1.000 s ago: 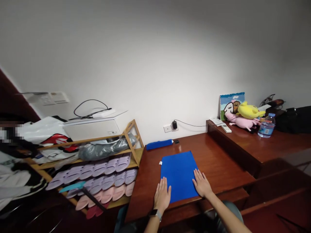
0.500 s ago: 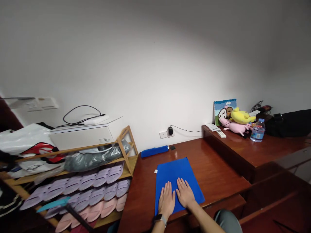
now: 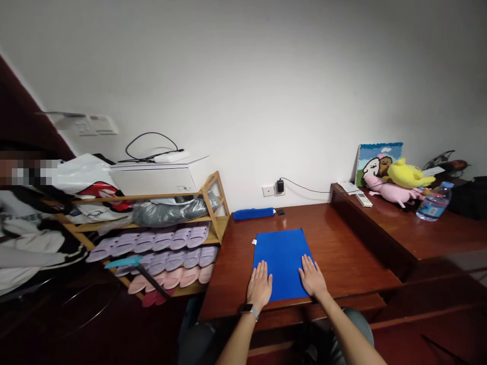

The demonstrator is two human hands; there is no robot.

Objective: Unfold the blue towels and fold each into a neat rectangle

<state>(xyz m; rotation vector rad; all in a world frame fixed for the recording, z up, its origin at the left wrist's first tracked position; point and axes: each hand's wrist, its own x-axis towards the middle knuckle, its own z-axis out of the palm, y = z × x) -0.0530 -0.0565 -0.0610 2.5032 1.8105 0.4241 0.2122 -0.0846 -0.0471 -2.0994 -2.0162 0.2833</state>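
A blue cloth (image 3: 283, 258) lies spread flat on the brown wooden desk (image 3: 338, 243), with a small white tag at its far left corner. On the cloth's near left edge rests my left hand (image 3: 260, 286), palm down with fingers stretched out; a watch is on that wrist. My right hand (image 3: 313, 276) lies flat along the right edge, fingers extended, partly covering the border. Neither hand grips anything. Against the wall behind, a folded blue cloth (image 3: 253, 214) sits at the back of the desk.
Left of the desk stands a wooden rack (image 3: 218, 223) with slippers (image 3: 182, 238) and a white box (image 3: 155, 177). On the raised right side are plush toys (image 3: 393, 191), a water bottle (image 3: 433, 203) and a remote (image 3: 364, 199). A charger (image 3: 280, 186) is plugged into the wall.
My hands have moved apart, from the cloth's middle to its left and right edges. The camera view has shifted, and a person has come into sight at the far left.
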